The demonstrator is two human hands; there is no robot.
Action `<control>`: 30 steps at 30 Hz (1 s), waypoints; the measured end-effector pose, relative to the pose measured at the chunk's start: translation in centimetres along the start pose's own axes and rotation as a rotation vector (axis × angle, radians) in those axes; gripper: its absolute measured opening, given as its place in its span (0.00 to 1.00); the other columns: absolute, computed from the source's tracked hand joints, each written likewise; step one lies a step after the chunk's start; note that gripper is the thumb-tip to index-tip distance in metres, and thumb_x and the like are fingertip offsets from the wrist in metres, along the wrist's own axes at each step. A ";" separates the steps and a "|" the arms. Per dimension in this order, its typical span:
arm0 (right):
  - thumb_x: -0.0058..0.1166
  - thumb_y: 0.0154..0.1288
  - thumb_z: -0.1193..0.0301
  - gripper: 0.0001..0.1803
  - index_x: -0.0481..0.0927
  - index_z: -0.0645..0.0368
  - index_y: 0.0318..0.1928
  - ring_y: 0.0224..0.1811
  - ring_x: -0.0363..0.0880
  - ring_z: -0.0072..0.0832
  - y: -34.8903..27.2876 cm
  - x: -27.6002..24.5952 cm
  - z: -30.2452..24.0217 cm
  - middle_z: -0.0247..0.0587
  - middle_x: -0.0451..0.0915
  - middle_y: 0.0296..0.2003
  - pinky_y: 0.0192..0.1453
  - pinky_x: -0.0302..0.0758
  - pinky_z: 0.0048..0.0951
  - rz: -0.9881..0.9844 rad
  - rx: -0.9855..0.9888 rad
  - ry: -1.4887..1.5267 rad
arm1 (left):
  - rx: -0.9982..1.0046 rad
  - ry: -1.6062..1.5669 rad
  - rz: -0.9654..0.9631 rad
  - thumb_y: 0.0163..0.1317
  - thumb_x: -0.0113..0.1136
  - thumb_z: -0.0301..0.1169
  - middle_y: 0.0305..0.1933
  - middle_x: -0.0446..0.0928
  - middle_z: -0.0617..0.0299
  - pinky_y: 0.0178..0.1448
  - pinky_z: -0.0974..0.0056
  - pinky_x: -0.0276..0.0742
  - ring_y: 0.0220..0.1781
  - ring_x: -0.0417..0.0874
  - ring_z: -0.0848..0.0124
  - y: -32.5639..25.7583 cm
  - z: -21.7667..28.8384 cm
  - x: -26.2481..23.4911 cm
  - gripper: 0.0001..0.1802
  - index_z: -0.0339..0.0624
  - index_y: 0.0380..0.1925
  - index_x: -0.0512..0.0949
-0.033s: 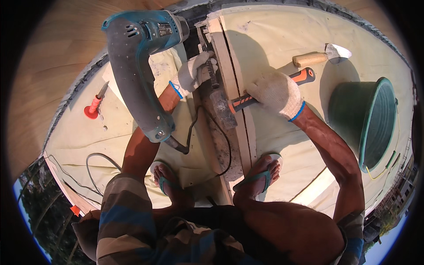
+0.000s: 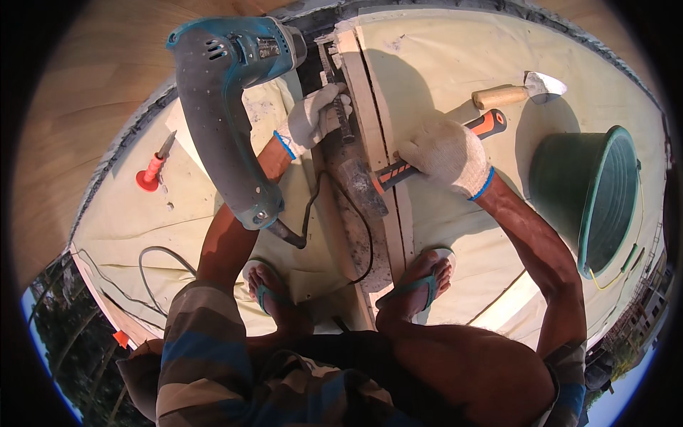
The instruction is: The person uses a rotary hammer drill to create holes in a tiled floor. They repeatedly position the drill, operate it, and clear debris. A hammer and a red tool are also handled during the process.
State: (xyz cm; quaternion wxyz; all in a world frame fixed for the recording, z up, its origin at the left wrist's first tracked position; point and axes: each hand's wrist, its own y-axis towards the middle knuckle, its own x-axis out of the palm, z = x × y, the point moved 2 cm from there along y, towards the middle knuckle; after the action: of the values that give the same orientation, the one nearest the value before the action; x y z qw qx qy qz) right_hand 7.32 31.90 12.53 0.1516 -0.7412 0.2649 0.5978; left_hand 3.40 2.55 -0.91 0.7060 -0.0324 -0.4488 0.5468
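Note:
My left hand (image 2: 313,119), in a white knit glove with a blue cuff, is closed round a dark ribbed steel chisel (image 2: 343,122). The chisel lies along a narrow channel (image 2: 366,238) between boards, its far end by broken pale bits. My right hand (image 2: 448,158), gloved alike, grips the black-and-orange handle of a hammer (image 2: 363,186). Its steel head hangs over the channel, just short of the chisel's near end and apart from it. A large blue-and-black power drill (image 2: 220,107) looms left of my left hand, partly covering my left forearm.
On the right are a wooden-handled trowel (image 2: 501,94) and a green bucket (image 2: 583,199) tipped on its side. A red-handled pointed tool (image 2: 153,171) lies at left. The drill's black cord (image 2: 306,220) loops across the channel near my sandalled feet (image 2: 420,281). Pale sheeting (image 2: 455,263) covers the surface.
The hammer head has swung slightly toward me, away from the chisel's near end, as my right hand shifted a little. My left hand and the chisel look the same.

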 end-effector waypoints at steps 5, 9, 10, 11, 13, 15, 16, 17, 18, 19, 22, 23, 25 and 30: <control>0.70 0.57 0.65 0.06 0.87 0.49 0.33 0.32 0.88 0.44 0.0 -1.7 -1.1 0.37 0.83 0.27 0.36 0.84 0.48 0.006 -0.199 0.124 | -0.013 -0.012 0.017 0.87 0.58 0.44 0.51 0.87 0.65 0.53 0.67 0.91 0.49 0.91 0.73 0.3 0.6 0.6 0.26 0.38 0.73 0.74; 0.72 0.57 0.63 0.08 0.87 0.48 0.34 0.36 0.89 0.43 1.1 1.6 0.5 0.37 0.82 0.27 0.37 0.84 0.47 -0.164 0.142 -0.042 | 0.034 -0.086 -0.090 0.87 0.58 0.44 0.51 0.87 0.65 0.53 0.68 0.92 0.49 0.92 0.73 1.1 1.0 0.0 0.25 0.37 0.72 0.75; 0.72 0.56 0.62 0.08 0.86 0.48 0.34 0.37 0.89 0.42 0.9 1.3 0.0 0.36 0.82 0.28 0.37 0.84 0.46 -0.145 0.091 0.001 | 0.014 -0.059 -0.067 0.87 0.58 0.44 0.51 0.87 0.65 0.53 0.68 0.91 0.49 0.92 0.73 0.9 0.9 0.2 0.26 0.37 0.72 0.75; 0.72 0.56 0.62 0.09 0.86 0.48 0.34 0.38 0.89 0.42 0.5 0.8 -0.4 0.36 0.82 0.28 0.37 0.84 0.46 -0.126 0.039 0.044 | -0.007 -0.033 -0.044 0.87 0.58 0.45 0.51 0.87 0.66 0.53 0.68 0.91 0.50 0.91 0.73 0.7 0.7 0.4 0.26 0.37 0.72 0.75; 0.72 0.55 0.61 0.09 0.86 0.46 0.34 0.40 0.88 0.40 -0.3 -0.8 -1.5 0.35 0.82 0.29 0.38 0.85 0.46 -0.105 -0.089 0.142 | -0.020 -0.016 -0.007 0.87 0.58 0.45 0.51 0.87 0.66 0.53 0.68 0.91 0.51 0.91 0.73 0.3 0.8 0.5 0.26 0.37 0.72 0.76; 0.72 0.55 0.60 0.09 0.85 0.45 0.33 0.39 0.88 0.41 0.0 -1.8 -1.8 0.34 0.82 0.29 0.39 0.85 0.46 -0.026 -0.180 0.108 | -0.018 -0.029 0.007 0.87 0.58 0.45 0.51 0.87 0.67 0.54 0.68 0.91 0.51 0.91 0.74 0.6 0.9 0.5 0.26 0.37 0.72 0.76; 0.72 0.55 0.60 0.09 0.85 0.45 0.33 0.39 0.88 0.41 -0.1 -2.1 -2.1 0.34 0.82 0.29 0.39 0.86 0.46 0.012 -0.221 0.091 | -0.012 -0.037 -0.006 0.87 0.58 0.45 0.51 0.87 0.67 0.54 0.68 0.91 0.51 0.91 0.74 0.8 0.8 0.5 0.26 0.37 0.72 0.76; 0.72 0.54 0.61 0.08 0.85 0.45 0.32 0.41 0.89 0.42 0.4 -1.2 -1.0 0.34 0.83 0.29 0.39 0.86 0.46 -0.008 -0.181 0.095 | -0.007 -0.044 -0.019 0.87 0.58 0.45 0.51 0.87 0.67 0.54 0.68 0.91 0.51 0.91 0.74 0.8 0.8 0.4 0.26 0.37 0.72 0.76; 0.71 0.54 0.61 0.08 0.85 0.45 0.32 0.40 0.89 0.42 0.6 -0.2 -0.1 0.34 0.82 0.28 0.39 0.86 0.46 -0.076 -0.040 0.064 | -0.005 -0.049 -0.039 0.87 0.58 0.45 0.51 0.87 0.67 0.54 0.67 0.91 0.51 0.91 0.74 1.0 0.6 0.4 0.25 0.37 0.72 0.76; 0.71 0.53 0.61 0.09 0.86 0.45 0.32 0.40 0.89 0.42 1.0 0.9 0.5 0.34 0.82 0.28 0.39 0.86 0.46 -0.136 0.096 0.037 | 0.004 -0.022 -0.054 0.87 0.58 0.45 0.51 0.86 0.67 0.54 0.68 0.91 0.51 0.91 0.74 1.0 0.7 0.3 0.26 0.37 0.72 0.75; 0.72 0.53 0.59 0.10 0.86 0.44 0.34 0.37 0.88 0.41 0.4 0.6 0.2 0.33 0.82 0.27 0.38 0.85 0.45 -0.127 0.090 0.022 | -0.004 -0.041 -0.052 0.88 0.58 0.46 0.52 0.86 0.67 0.53 0.69 0.90 0.50 0.90 0.74 1.0 0.6 0.0 0.26 0.38 0.72 0.75; 0.74 0.54 0.58 0.11 0.87 0.43 0.35 0.37 0.88 0.39 0.0 0.0 -0.4 0.31 0.83 0.28 0.38 0.84 0.44 -0.145 0.017 0.037 | -0.002 -0.032 -0.043 0.88 0.58 0.46 0.52 0.86 0.67 0.53 0.69 0.90 0.50 0.90 0.74 1.0 0.6 -0.2 0.26 0.38 0.72 0.75; 0.74 0.57 0.55 0.12 0.87 0.43 0.36 0.38 0.88 0.37 -0.8 -2.0 -1.7 0.30 0.82 0.29 0.37 0.82 0.42 -0.071 -0.132 0.143 | 0.006 -0.013 -0.020 0.88 0.57 0.46 0.52 0.86 0.67 0.52 0.69 0.90 0.51 0.90 0.74 0.8 0.5 0.2 0.25 0.39 0.71 0.76; 0.72 0.59 0.57 0.10 0.87 0.44 0.36 0.35 0.88 0.40 0.6 0.3 0.3 0.33 0.83 0.29 0.37 0.83 0.45 -0.098 -0.034 0.069 | 0.007 -0.004 -0.073 0.88 0.57 0.46 0.51 0.87 0.66 0.51 0.69 0.91 0.50 0.91 0.74 1.0 1.0 0.5 0.25 0.38 0.71 0.76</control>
State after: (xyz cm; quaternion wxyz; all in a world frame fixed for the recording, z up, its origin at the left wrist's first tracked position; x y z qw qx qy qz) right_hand 6.77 31.51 12.26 0.1591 -0.7759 0.2231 0.5682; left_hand 2.02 2.88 -0.60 0.7246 -0.0123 -0.4493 0.5224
